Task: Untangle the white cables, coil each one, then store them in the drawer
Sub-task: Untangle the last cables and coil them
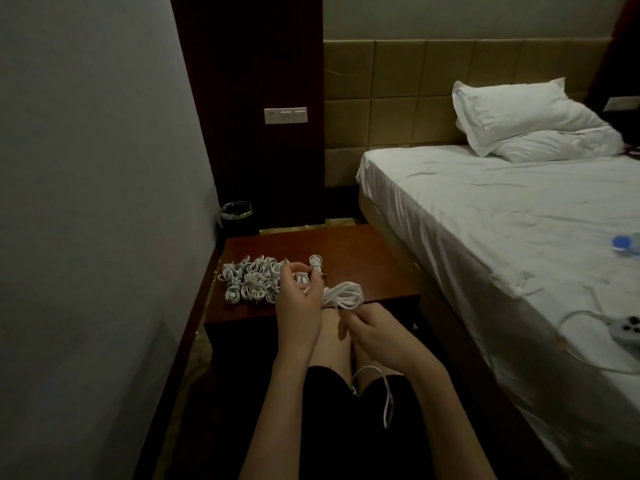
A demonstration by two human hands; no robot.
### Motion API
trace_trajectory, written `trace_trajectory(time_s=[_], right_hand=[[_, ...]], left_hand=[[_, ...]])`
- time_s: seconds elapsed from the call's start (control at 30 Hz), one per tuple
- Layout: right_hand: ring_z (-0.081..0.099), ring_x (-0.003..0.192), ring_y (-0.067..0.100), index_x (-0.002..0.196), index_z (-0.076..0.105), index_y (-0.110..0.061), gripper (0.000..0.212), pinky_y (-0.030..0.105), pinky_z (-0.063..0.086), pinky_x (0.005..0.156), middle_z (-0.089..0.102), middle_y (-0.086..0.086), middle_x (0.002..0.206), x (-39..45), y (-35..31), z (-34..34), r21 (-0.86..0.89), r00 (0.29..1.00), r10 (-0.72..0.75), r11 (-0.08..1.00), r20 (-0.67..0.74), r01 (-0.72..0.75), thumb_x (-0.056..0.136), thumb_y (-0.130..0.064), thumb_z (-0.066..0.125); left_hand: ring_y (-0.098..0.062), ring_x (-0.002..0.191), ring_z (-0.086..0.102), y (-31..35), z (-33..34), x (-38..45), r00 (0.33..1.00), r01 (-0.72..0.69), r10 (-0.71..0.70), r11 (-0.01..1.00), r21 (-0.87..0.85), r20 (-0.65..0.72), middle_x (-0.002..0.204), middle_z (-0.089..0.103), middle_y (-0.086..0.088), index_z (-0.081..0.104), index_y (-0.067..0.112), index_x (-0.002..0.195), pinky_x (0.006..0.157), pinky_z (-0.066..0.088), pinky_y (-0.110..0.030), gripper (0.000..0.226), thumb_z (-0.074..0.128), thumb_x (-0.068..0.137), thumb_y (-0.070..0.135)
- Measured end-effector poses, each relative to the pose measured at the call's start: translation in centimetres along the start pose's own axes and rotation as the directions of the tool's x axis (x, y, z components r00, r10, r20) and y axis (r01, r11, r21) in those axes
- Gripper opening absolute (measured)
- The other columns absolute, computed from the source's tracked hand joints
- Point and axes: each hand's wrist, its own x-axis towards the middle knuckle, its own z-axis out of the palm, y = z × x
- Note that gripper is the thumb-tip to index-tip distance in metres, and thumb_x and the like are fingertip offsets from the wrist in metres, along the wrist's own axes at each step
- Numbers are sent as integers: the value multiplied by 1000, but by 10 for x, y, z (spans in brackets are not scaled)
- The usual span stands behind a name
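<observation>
Coiling cable [343, 294] over wooden nightstand [363, 261].

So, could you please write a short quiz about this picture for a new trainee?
1. True or false: the pile of coiled cables lies on the bed.
2. Which hand holds the loose cable bundle over the edge of the wooden nightstand?
A. left hand
B. right hand
C. neither
3. Fill in: one end of the cable hangs down over the person's ____.

Key
1. False. The pile is on the nightstand.
2. A. The left fingers grip the bundle; the right hand pinches the strand below it.
3. Lap.
</observation>
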Motion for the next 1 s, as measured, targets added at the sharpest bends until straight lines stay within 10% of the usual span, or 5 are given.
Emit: trace_trajectory(time_s=[0.3,0.43,0.57,0.77,1.0], right_hand=[[46,50,13,71,70,-18,27,20,36,51,58,1,56,-15,-20,-21,-87,948,-248,968,-200,235,92,-31,60],[60,57,20,73,65,-10,18,23,47,56,64,6,64,-9,-4,-26,239,916,-163,935,-366,262,83,-25,71],[46,56,12,68,63,-7,30,29,39,60,54,5,61,-1,0,-8,248,975,-70,961,-211,122,94,-20,58],[52,57,11,59,63,-30,47,41,47,71,55,-10,55,-7,-13,-5,-142,994,-1,990,112,17,99,-39,40],[48,50,22,66,68,-23,29,26,37,50,60,2,56,-23,-33,-21,-76,926,-299,954,-230,290,92,-34,59]], left_hand=[[-17,80,65,-13,-2,-4,940,-28,-44,978,206,339,88,66,-4,51,26,106,72,55,-35,10,54,97,23],[-16,47,50,3,-4,-8,772,262,-148,960,-97,618,71,61,-4,58,18,110,43,36,-23,12,52,99,19],[-6,40,34,6,4,-7,896,320,-167,884,-340,412,59,51,2,58,14,110,37,26,-16,17,44,101,12],[-5,45,37,-9,3,-1,999,32,-33,999,-39,-16,67,51,0,55,20,102,46,32,-21,6,50,99,20],[-1,68,60,-14,0,-3,959,-112,66,981,158,274,82,62,6,55,28,105,58,49,-23,11,54,96,21]])
